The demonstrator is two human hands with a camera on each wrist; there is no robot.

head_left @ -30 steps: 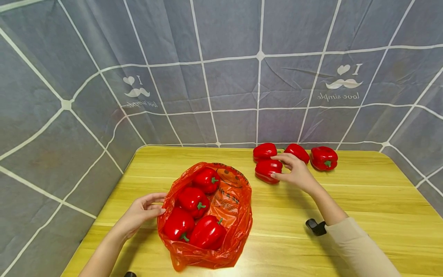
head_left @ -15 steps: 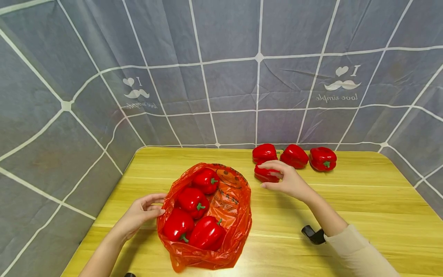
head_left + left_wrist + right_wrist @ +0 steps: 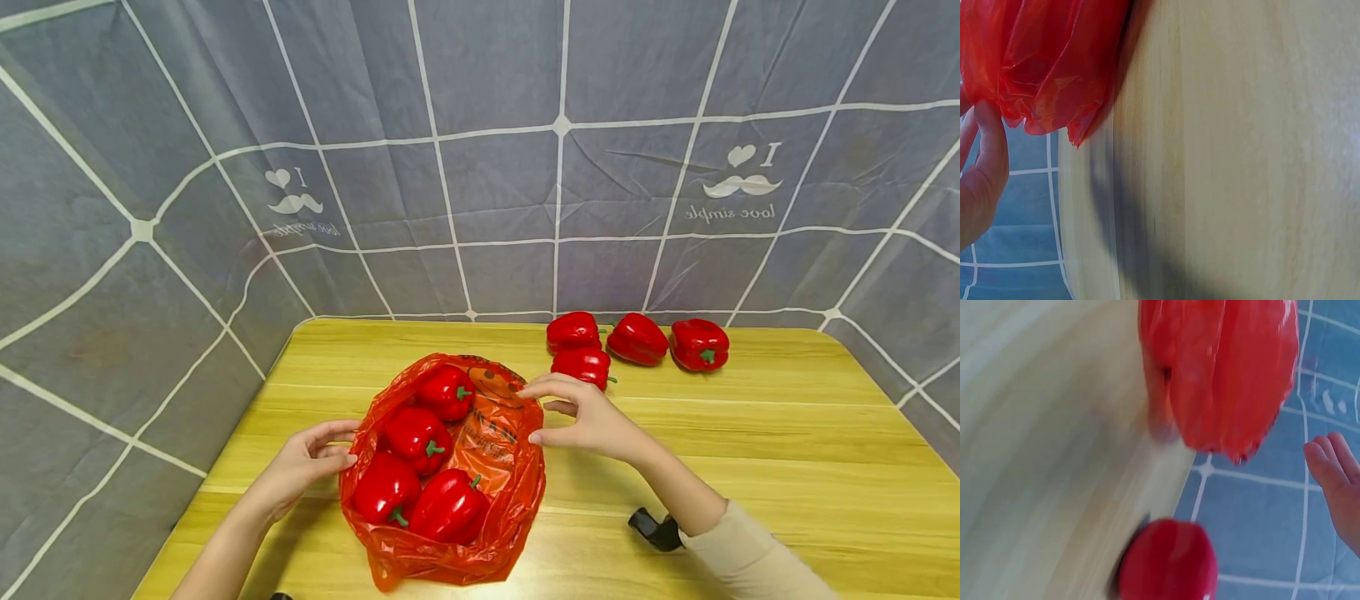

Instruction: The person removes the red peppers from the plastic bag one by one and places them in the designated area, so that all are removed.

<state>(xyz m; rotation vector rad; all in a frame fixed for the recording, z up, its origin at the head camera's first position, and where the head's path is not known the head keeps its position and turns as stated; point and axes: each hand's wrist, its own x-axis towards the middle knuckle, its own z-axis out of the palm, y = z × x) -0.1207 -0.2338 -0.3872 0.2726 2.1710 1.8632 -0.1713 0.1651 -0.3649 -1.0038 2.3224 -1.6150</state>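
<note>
A red plastic bag stands with its mouth wide on the wooden table, several red bell peppers with green stems inside. My left hand pinches the bag's left rim; the left wrist view shows the thumb against the crinkled plastic. At the opposite rim is my right hand, thumb and fingers spread, holding nothing. From the right wrist view, that hand appears apart from the bag. Just behind it on the table lies a bell pepper.
More bell peppers lie along the table's back edge, among them a middle one and a rightmost one. A grey curtain with white grid lines rises behind and beside the table. A black strap mount hangs below the right wrist.
My right hand has come away from the bell peppers at the back, moving left and nearer to the bag's right rim. The near pepper stays on the table. My left hand keeps its place.
</note>
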